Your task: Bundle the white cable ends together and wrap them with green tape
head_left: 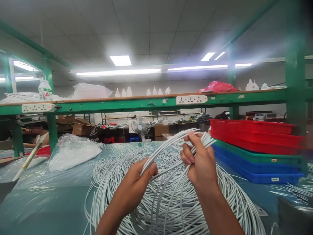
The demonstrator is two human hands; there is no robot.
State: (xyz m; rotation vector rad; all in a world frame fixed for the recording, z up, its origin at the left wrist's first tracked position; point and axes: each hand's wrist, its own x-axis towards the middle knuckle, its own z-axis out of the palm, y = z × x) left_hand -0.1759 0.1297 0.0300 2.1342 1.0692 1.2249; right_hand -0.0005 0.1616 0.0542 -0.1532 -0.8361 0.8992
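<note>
A large loose pile of thin white cables (pixel 117 182) covers the middle of the table. My left hand (pixel 139 178) is closed around a small bundle of white cables (pixel 162 145), thumb on top, and the bundle arcs up to the right. My right hand (pixel 201 156) grips another bunch of white cables near their ends (pixel 207 139), which stick out above the fingers. The tips of the left bundle reach the right fingertips. Several strands hang from the right hand down toward the pile.
Stacked red, green and blue trays (pixel 256 135) stand at the right. A clear plastic bag with white contents (pixel 73 155) lies at the left. A green shelf beam with power strips (pixel 192 99) crosses above the table (pixel 49 202). A fan (pixel 141 125) and a seated person (pixel 40 135) are behind.
</note>
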